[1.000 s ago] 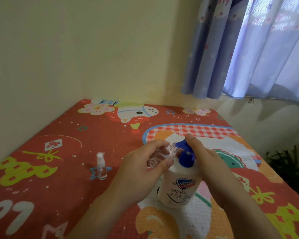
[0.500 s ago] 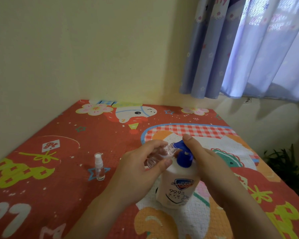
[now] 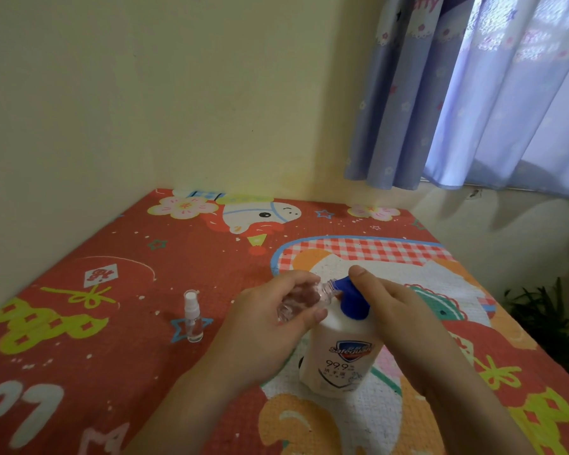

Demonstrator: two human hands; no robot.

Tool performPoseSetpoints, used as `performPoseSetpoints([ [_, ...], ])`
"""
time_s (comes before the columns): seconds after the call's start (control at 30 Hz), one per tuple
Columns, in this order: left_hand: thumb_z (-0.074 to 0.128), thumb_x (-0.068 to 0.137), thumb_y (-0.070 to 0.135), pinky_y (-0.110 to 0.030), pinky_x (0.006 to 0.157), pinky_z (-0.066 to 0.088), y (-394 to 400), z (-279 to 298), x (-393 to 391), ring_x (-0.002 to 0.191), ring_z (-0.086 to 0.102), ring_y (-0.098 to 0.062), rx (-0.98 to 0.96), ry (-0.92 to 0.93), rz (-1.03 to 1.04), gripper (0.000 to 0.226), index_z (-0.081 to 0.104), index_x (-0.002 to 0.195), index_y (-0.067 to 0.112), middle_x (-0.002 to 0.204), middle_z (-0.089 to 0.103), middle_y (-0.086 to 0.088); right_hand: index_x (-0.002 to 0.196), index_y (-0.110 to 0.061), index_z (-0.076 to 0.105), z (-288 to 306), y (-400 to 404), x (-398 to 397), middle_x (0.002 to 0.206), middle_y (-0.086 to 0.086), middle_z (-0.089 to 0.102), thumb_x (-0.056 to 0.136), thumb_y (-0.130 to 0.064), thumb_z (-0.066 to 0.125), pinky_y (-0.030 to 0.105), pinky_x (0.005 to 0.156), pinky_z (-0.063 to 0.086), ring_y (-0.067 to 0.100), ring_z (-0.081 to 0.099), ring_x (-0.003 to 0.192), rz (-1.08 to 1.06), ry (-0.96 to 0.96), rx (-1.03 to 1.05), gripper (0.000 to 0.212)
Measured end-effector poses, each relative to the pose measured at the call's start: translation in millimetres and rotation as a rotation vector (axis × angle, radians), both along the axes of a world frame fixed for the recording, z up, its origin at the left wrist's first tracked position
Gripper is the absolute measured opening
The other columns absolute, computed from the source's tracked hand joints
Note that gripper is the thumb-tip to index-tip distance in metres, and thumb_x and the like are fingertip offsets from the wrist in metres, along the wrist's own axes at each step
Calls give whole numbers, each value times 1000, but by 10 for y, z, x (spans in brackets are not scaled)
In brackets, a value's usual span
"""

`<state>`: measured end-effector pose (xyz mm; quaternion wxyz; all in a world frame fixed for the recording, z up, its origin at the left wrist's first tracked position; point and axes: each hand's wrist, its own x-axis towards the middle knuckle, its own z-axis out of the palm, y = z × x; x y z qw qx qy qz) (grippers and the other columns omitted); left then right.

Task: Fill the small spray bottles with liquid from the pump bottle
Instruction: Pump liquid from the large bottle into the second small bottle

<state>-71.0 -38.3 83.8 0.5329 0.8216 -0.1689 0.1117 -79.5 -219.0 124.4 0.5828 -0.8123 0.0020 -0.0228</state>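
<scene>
1. The patterned red mat [image 3: 119, 323] runs off the frame at both lower edges.
2. The white pump bottle [image 3: 340, 359] stands upright on it; my right hand [image 3: 404, 320] rests on its blue pump head [image 3: 350, 295], hiding the far side.
3. My left hand [image 3: 270, 326] pinches a small uncapped bottle [image 3: 304, 298], tilted, its mouth at the nozzle; its contents are unclear.
4. A capped spray bottle [image 3: 193, 316] stands well to the left.

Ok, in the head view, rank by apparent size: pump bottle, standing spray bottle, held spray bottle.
1. Pump bottle, clearly largest.
2-3. Standing spray bottle and held spray bottle: alike; the left hand partly hides one.
</scene>
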Motion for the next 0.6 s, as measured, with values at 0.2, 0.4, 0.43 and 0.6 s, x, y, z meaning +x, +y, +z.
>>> performPoseSetpoints([
  [0.2,73,88,33,-16,91,51,-2,-6,3,103,63,11,-6,-16,-12,35,64,121,38,108,69,27,63,-35,74,-20,8,13,67,-17,72,92,-57,44,29,72,52,5,68,62,-17,17,-10,47],
  [0.4,70,90,34,-15,90,52,-23,-8,-2,105,63,9,-3,-55,-21,36,62,124,37,110,67,28,69,-28,72,-36,53,47,61,-12,71,89,-63,43,27,63,45,10,66,75,-103,36,61,50],
  [0.43,70,90,34,-16,90,52,-27,-10,-4,105,63,8,-3,-61,-19,35,61,124,37,110,67,27,69,-29,72,-41,54,49,64,-12,71,89,-64,43,27,63,45,10,67,76,-106,39,65,50],
  [0.6,69,91,35,-26,90,56,-39,-7,-19,104,66,4,-13,-75,-13,35,62,125,35,110,69,23,51,-30,70,-20,41,44,50,-18,66,87,-63,47,28,62,43,11,64,71,-102,62,93,55],
])
